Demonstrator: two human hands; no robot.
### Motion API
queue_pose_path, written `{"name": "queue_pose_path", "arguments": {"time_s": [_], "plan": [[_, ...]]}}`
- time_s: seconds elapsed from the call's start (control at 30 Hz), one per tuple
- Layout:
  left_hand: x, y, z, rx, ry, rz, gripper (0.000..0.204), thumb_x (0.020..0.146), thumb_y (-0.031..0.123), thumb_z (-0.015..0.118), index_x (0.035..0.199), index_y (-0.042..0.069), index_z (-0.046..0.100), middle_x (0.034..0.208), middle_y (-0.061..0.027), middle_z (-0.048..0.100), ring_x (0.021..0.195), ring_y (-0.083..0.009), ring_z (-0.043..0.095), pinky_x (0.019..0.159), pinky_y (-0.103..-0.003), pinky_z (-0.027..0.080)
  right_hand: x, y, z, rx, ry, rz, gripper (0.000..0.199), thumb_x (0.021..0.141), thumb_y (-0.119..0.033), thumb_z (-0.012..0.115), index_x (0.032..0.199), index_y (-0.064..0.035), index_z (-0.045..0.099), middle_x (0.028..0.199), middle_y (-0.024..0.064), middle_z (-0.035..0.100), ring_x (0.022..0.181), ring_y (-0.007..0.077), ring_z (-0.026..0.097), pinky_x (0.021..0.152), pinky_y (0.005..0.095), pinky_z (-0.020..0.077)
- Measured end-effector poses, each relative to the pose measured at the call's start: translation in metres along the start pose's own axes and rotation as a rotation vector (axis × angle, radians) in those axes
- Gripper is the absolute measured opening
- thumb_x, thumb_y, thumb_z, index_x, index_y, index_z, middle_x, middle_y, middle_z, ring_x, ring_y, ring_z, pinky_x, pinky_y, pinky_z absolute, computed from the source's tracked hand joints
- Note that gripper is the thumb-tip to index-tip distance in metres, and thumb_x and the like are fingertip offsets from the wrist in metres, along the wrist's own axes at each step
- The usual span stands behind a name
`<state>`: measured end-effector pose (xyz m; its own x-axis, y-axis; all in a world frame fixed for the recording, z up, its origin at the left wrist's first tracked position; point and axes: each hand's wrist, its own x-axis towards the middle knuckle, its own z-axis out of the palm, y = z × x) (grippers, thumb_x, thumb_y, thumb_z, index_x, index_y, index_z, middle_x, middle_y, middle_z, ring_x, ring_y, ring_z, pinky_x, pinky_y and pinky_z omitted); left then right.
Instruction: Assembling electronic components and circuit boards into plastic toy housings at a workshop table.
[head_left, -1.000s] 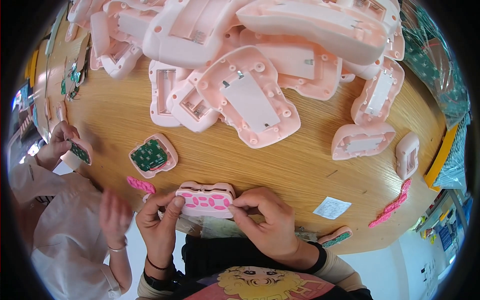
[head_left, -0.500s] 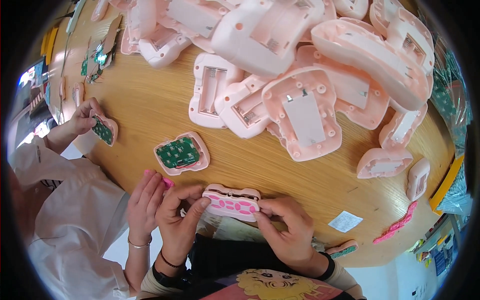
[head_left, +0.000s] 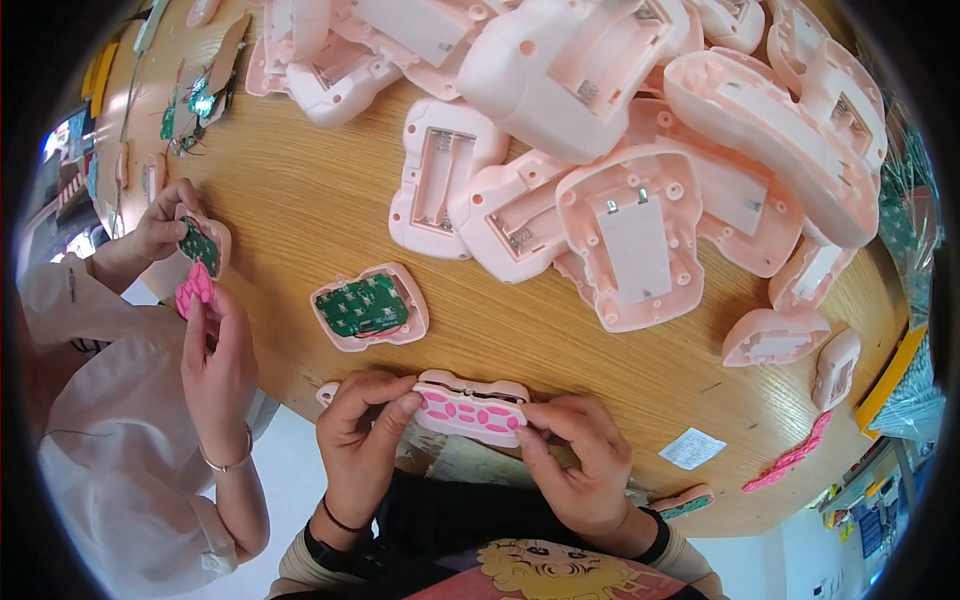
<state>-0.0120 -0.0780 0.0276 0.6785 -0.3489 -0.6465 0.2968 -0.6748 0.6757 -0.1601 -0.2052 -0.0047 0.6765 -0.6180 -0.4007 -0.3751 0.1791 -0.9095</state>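
Head view is showing the left hand (head_left: 362,440) and right hand (head_left: 578,462) pinching shut on a pink keypad panel (head_left: 470,408) at the lower centre of the wooden table (head_left: 300,210), probably needing even thumb pressure along its edges.

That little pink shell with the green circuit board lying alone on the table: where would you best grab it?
Probably by its two long outer edges, coming from above. The pink shell with the green board lies flat on the wooden table, board facing up, apart from the pile of pink housings. Its raised pink rim gives the fingers something firm to pinch, and keeps them off the board.
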Motion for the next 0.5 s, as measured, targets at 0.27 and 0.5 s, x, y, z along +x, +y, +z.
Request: {"name": "queue_pose_path", "arguments": {"time_s": [0.27,0.5], "plan": [[0.006,0.008,0.001,-0.102,-0.060,-0.168,0.018,0.082,0.002,0.065,0.100,-0.002,0.061,0.094,-0.0049,0.062,0.086,-0.0101,0.057,0.078,-0.023,0.044,0.002,-0.001,-0.002,0.017,-0.001,0.029,0.022,0.074,0.002,0.069,0.095,-0.0009,0.062,0.083,0.0105,0.058,0.068,0.0200,0.060,0.058,0.0275,0.0490],[0.008,0.004,-0.001,-0.046,-0.060,-0.146,0.020,0.082,0.003,0.065,0.101,-0.002,0.062,0.093,-0.0047,0.061,0.087,-0.0110,0.057,0.079,-0.024,0.044,0.006,-0.002,0.000,0.073,-0.024,0.159,0.022,0.077,0.000,0.068,0.097,-0.0012,0.059,0.083,0.0103,0.058,0.068,0.0197,0.061,0.056,0.0270,0.0495]]}}
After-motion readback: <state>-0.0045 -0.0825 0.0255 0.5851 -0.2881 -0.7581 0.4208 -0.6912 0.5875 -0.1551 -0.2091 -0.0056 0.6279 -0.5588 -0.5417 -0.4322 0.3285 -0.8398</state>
